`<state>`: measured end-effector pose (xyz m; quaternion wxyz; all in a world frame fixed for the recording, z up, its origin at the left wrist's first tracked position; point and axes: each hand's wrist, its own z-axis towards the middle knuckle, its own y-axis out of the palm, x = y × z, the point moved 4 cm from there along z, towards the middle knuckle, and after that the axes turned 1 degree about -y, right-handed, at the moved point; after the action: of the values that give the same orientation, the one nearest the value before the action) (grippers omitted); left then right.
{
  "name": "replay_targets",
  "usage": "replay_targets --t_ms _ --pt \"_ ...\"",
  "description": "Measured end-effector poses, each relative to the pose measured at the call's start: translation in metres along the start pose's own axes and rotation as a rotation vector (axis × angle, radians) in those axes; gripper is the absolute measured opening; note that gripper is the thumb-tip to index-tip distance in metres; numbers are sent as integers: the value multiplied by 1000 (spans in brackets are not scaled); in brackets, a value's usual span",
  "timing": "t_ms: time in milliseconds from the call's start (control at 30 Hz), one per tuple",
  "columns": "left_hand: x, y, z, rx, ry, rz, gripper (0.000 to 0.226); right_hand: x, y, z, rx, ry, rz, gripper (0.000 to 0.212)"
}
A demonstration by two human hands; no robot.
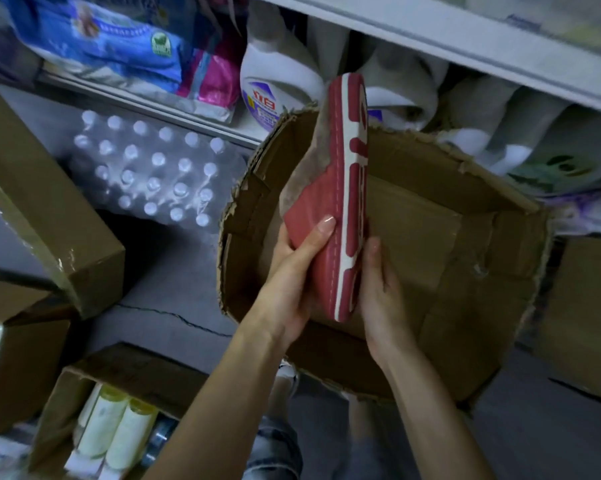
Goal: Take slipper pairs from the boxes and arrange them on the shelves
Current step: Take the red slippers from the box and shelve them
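While held upright above the open cardboard box (500, 258), a red slipper (344, 202) sits between two hands. The left hand (292, 278) grips its upper w/ thumb curled over. The right hand (382, 289) lies against the sole; fingers hidden, so grip can't be told. Risk: w/ one sure hold, it may slip back into the box, or its far tip could clip the shelf edge (465, 39) or detergent jug (268, 95).

Slipper (340, 202) over box (430, 223); bottle pack (146, 168) left of box.
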<state>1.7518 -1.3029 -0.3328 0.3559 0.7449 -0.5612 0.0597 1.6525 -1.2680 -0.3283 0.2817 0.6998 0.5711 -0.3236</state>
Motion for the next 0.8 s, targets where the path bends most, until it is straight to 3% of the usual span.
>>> replay_targets --t_ms 67,200,267,367,533,633,700,800 --pt "-2 5 1 59 32 -1 87 -5 -3 -2 -3 -13 -34 103" --pt "-7 9 -1 133 111 -52 74 -19 0 -7 -113 39 9 50" --pt "-6 8 -3 134 142 -64 63 -20 0 -6 -159 44 39 35" --pt "-5 -3 -6 158 153 -46 56 -15 -2 -4 -112 52 67 36" --pt "0 -36 -12 200 39 118 87 5 7 -5 -72 43 152 39" --pt "7 -54 -20 156 -42 211 64 17 22 -5 -164 57 150 38" --pt "18 -76 -23 279 7 275 58 28 30 1 -236 80 91 40" --pt "42 -118 -25 475 120 429 74 58 21 26 -172 148 -10 40"
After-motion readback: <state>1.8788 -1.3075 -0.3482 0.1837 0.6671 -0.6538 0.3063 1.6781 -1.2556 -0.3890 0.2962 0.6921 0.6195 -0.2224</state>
